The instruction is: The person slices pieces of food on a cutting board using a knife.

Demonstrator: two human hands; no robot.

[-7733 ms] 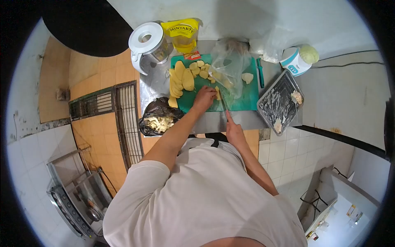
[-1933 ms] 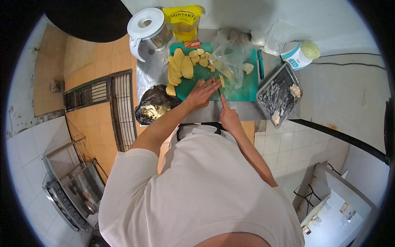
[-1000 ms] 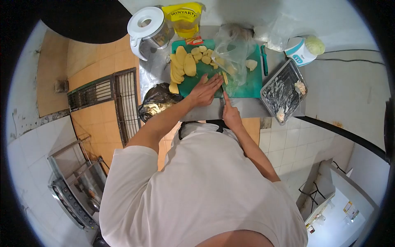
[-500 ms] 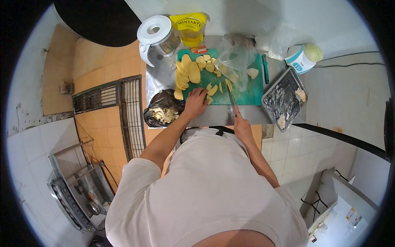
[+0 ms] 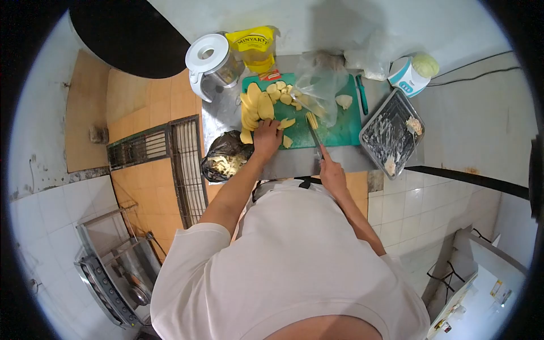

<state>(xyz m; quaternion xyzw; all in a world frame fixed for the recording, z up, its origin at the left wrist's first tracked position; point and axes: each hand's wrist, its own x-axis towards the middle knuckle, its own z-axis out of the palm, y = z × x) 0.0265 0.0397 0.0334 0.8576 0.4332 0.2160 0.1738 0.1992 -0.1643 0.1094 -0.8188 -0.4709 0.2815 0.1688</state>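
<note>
On the green cutting board [image 5: 340, 134], my left hand [image 5: 267, 137] lies palm down with fingers curled at the lower edge of the large yellow potato slices [image 5: 265, 106]; whatever is under its fingertips is hidden. My right hand [image 5: 333, 174] is closed around the handle of a knife [image 5: 315, 136], whose blade lies on the board. Cut yellow sticks [image 5: 311, 120] rest by the blade's far end. Between my hands are a few loose slices [image 5: 288, 123]. Smaller round pieces [image 5: 281, 90] sit near the board's back edge.
A clear plastic bag [image 5: 320, 85] covers part of the board. Left stand a white-lidded pitcher [image 5: 208, 54], a yellow pouch [image 5: 252, 45] and a black bag of peelings [image 5: 226, 161]. Right are a green-handled tool [image 5: 362, 93], a smeared tray [image 5: 391, 136] and a scale [image 5: 405, 79].
My left hand has moved left from beside the knife to the large slices. The knife has moved slightly left, next to the cut sticks. The camera view has shifted a little.
</note>
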